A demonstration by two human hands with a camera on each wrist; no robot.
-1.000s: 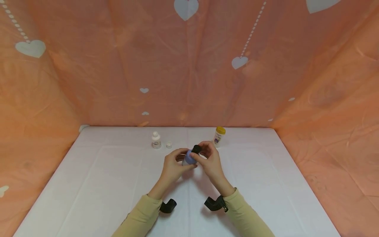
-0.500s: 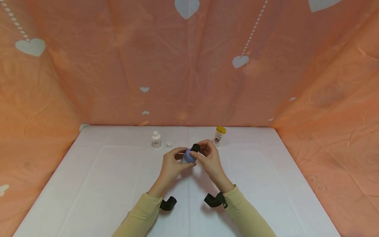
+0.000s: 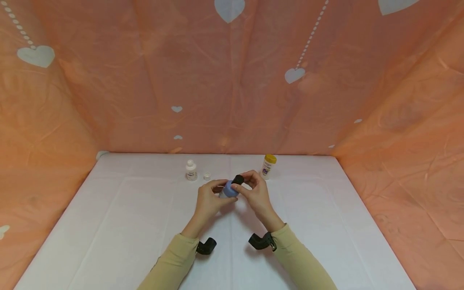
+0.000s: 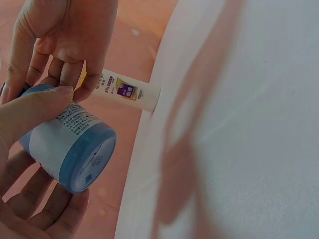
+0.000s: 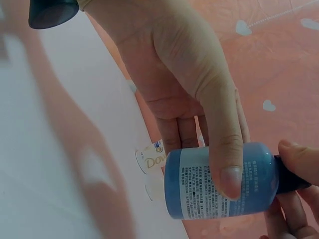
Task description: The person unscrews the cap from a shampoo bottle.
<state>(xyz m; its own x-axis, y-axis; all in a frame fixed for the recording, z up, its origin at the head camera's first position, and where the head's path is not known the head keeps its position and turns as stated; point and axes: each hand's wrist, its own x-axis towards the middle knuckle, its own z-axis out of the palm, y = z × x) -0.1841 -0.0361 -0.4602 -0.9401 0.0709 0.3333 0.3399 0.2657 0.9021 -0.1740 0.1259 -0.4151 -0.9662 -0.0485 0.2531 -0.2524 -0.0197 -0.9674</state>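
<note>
Over the middle of the table, my left hand point(image 3: 209, 200) grips a small blue bottle point(image 3: 228, 190) by its body, the thumb lying across its pale printed label. The bottle tilts, its black cap point(image 3: 238, 179) up and to the right and its base facing the left wrist camera. At the cap, my right hand point(image 3: 259, 197) pinches with thumb and fingers, as the right wrist view shows the cap point(image 5: 289, 175) between them. Behind the hands stand a white bottle point(image 3: 191, 170) with an uncovered neck, a small white cap point(image 3: 207, 176) beside it and a white bottle with a yellow lid point(image 3: 268, 166).
The white-covered table point(image 3: 127, 233) ends at an orange curtain point(image 3: 232, 88) with white hearts, which also hangs at both sides. Black wrist mounts point(image 3: 206, 246) jut inward from both forearms, low over the table.
Both hands and the blue bottle have shifted slightly left and up in the head view. The grip on bottle and cap looks the same, and the other bottles stay put.
</note>
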